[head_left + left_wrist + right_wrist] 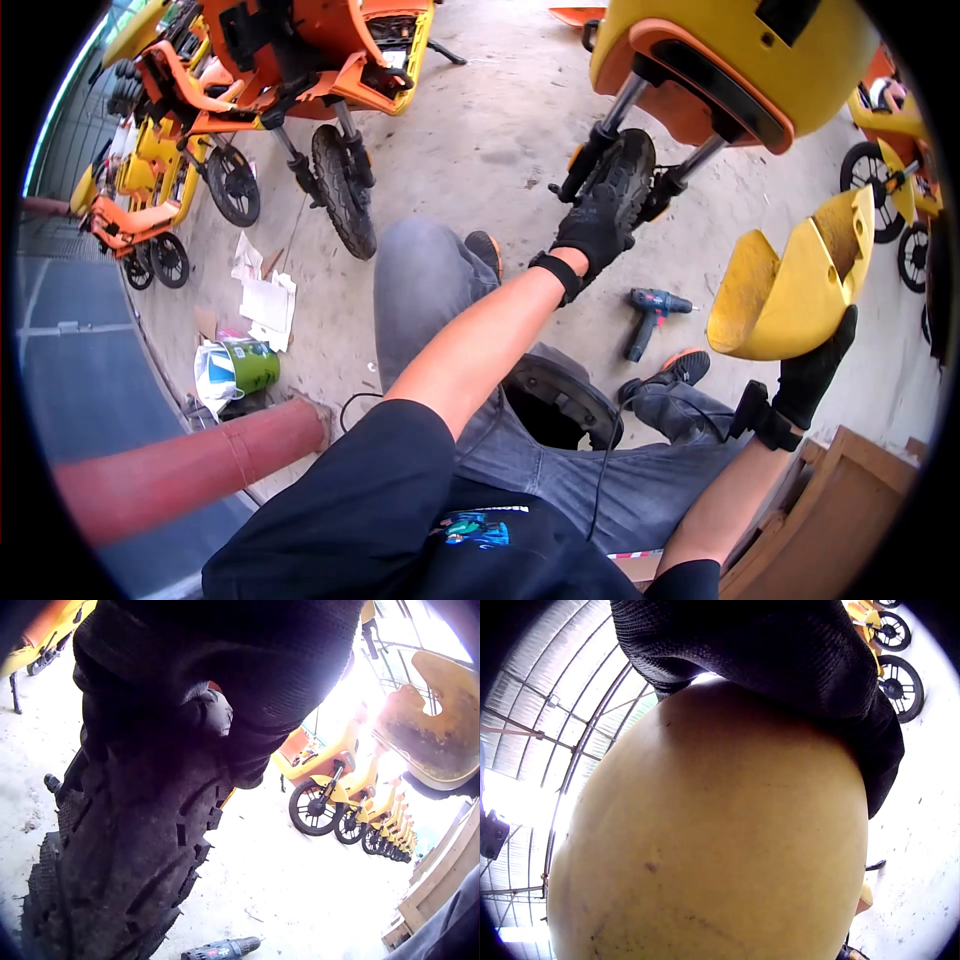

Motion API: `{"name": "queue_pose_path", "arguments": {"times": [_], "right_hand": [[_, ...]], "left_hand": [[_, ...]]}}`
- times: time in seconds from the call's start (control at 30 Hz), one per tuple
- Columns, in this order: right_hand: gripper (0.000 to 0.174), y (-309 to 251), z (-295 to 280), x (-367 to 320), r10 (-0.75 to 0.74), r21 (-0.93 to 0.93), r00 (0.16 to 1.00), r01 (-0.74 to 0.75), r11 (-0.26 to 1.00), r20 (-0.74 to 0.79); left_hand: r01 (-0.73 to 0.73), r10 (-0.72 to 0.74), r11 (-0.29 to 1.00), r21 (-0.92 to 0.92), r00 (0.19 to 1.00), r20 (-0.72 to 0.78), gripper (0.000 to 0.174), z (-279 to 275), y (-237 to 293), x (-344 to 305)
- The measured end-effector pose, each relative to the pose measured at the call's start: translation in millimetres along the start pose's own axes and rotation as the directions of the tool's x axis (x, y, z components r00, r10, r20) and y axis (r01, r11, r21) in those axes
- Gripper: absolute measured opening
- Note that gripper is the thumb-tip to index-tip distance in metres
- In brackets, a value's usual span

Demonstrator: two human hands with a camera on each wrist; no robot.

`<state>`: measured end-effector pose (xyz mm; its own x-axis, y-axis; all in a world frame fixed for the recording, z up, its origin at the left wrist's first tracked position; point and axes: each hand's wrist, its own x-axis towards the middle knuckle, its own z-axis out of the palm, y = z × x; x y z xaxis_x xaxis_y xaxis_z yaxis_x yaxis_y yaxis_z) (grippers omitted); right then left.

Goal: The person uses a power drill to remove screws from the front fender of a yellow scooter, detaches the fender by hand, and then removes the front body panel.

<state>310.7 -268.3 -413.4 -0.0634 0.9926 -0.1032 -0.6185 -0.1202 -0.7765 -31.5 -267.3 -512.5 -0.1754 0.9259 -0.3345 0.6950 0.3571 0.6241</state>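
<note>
My gloved left hand (597,238) grips the front tyre (636,160) of a yellow and orange scooter (720,60). In the left wrist view its dark fingers curl over the knobby tread (135,847). Off to the right, my gloved right hand (818,372) holds a curved yellow mudguard (790,305) from below, raised off the floor, with its scuffed hollow side toward the head camera. The mudguard's smooth outer face (720,825) fills most of the right wrist view, and the glove (780,667) wraps over its edge.
A cordless drill (655,318) lies on the concrete floor between the feet. A dark curved part (575,385) is between the legs. More scooters (300,80) stand at left and right. A green bucket (250,367), papers (268,305), a red pipe (200,465) and a wooden crate (820,520) surround me.
</note>
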Motion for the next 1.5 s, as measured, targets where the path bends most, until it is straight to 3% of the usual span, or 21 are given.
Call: {"name": "queue_pose_path", "arguments": {"times": [0.03, 0.1, 0.13, 0.2, 0.23, 0.27, 0.33, 0.37, 0.4, 0.47, 0.57, 0.87, 1.1, 1.17, 1.5], "right_hand": [[0.053, 0.7, 2.8, -2.7, 0.008, 0.011, 1.0, -0.008, 1.0, 0.0], [0.048, -0.1, -6.2, -3.3, -0.013, 0.023, 0.999, 0.013, 1.0, -0.031], [0.045, 5.2, 6.0, -8.6, -0.172, -0.302, 0.977, 0.128, 0.945, -0.124], [0.045, 5.9, 8.3, -10.7, -0.207, -0.323, 0.97, 0.156, 0.934, -0.13], [0.045, 9.6, -1.7, -5.3, -0.241, -0.372, 0.968, 0.198, 0.907, -0.071], [0.045, 6.4, -7.5, -7.4, -0.258, -0.381, 0.963, 0.21, 0.901, -0.079], [0.05, -1.1, 5.0, -12.5, -0.204, -0.083, 0.967, 0.194, 0.978, -0.154], [0.056, 3.2, 8.7, -11.4, -0.34, -0.256, 0.9, 0.274, 0.927, -0.271], [0.063, -7.6, 51.4, -21.5, -0.124, 0.017, 0.94, 0.136, 0.991, -0.317], [0.064, -10.1, 49.6, -20.5, -0.081, 0.161, 0.981, 0.11, 0.981, -0.176], [0.066, -9.6, 44.9, -18.6, -0.097, 0.233, 0.994, 0.107, 0.967, -0.057], [0.067, -8.8, 41.1, -17.6, -0.073, 0.333, 0.997, 0.07, 0.94, -0.004], [0.064, -6.5, 30.2, -18.0, -0.042, 0.407, 0.998, 0.018, 0.913, 0.049], [0.065, -9.5, 36.5, -19.3, -0.038, 0.284, 0.999, 0.04, 0.958, -0.013], [0.061, -11.9, 38.8, -20.7, -0.047, 0.255, 0.995, 0.068, 0.964, -0.09]], "left_hand": [[-0.089, 0.093, 0.994, 0.057, 0.993, -0.074, 0.091, 7.5, -5.3, 1.5], [-0.099, 0.099, 0.995, 0.01, 0.993, -0.062, 0.092, 17.6, -15.3, 9.3], [-0.119, 0.117, 0.993, -0.022, 0.99, -0.077, 0.091, 16.0, -12.4, 7.4], [-0.069, 0.069, 0.998, 0.005, 0.996, -0.048, 0.086, 3.0, -0.2, -2.1], [-0.186, 0.191, 0.981, 0.052, 0.974, -0.119, 0.079, 2.6, -2.2, -5.2], [-0.136, 0.137, 0.991, 0.018, 0.989, -0.06, 0.077, -0.1, -1.5, -4.0], [-0.102, 0.101, 0.995, -0.008, 0.993, -0.068, 0.074, -2.6, 2.0, -9.9], [-0.105, 0.103, 0.994, -0.022, 0.992, -0.07, 0.071, -2.0, -0.3, -12.2], [-0.107, 0.104, 0.994, -0.035, 0.992, -0.076, 0.069, -1.6, 0.8, -10.9], [-0.103, 0.1, 0.993, -0.061, 0.993, -0.063, 0.066, -7.0, 15.6, -7.4], [-0.12, 0.116, 0.991, -0.055, 0.991, -0.062, 0.066, -3.6, 2.2, -13.0], [-0.118, 0.118, 0.991, -0.056, 0.993, -0.007, 0.062, -8.2, 6.2, -15.0], [-0.115, 0.114, 0.993, -0.02, 0.993, -0.041, 0.078, 2.3, -3.2, -13.7], [-0.146, 0.146, 0.989, -0.003, 0.988, -0.055, 0.078, 4.7, -7.6, -11.0], [-0.12, 0.121, 0.993, 0.015, 0.988, -0.092, 0.07, 3.0, 2.7, -16.8]]}}
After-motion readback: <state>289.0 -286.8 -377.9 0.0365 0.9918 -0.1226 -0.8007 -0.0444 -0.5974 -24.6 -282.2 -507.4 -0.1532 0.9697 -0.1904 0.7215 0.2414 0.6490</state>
